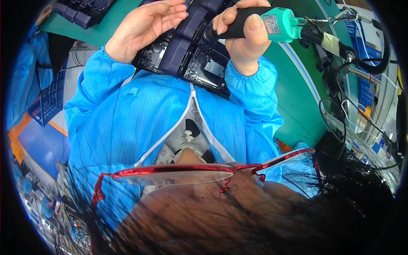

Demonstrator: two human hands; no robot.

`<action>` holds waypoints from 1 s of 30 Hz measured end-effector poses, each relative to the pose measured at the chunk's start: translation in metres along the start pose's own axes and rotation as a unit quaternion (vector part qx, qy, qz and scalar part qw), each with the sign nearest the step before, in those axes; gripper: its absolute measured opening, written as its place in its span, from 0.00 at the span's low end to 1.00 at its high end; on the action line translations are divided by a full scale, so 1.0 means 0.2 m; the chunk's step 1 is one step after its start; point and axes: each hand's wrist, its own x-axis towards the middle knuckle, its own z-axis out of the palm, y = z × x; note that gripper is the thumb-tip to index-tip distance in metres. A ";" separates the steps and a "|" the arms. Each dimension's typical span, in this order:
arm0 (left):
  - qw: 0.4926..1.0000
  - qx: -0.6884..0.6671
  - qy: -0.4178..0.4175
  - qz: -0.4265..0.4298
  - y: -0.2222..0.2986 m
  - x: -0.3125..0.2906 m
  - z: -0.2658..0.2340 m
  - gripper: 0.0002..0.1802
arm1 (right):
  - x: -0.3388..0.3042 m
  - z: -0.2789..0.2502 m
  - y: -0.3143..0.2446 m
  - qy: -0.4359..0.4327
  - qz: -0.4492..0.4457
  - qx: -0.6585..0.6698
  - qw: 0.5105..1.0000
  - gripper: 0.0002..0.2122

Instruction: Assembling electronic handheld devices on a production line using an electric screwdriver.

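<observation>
My left hand [142, 27] is turned palm up, its fingers stretched and slightly cupped. Several tiny metal screws [165, 18] lie on its fingers. My right hand [246, 42] is wrapped round an electric screwdriver [278, 24] with a black grip and a green end; its tip is hidden. Beneath both hands, close to my chest, sits a dark device assembly [176, 55] with raised dark blue-black blocks and bare metal parts and circuit boards between them. My left hand is over its left part, and the screwdriver is above its right part.
A metal hook and cord [340, 18] are attached to the screwdriver's green end, beside a thick black cable [384, 46]. Another dark assembly [83, 10] stands on the green bench mat [293, 97] at far left. A person in a blue sleeve [40, 55] is at the left. Blue crates [49, 100] stand there.
</observation>
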 end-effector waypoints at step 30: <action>0.999 -0.016 -0.034 -0.034 -0.05 -0.10 0.03 0.23 | 0.11 0.08 -0.13 -0.085 -0.069 0.068 0.992 0.24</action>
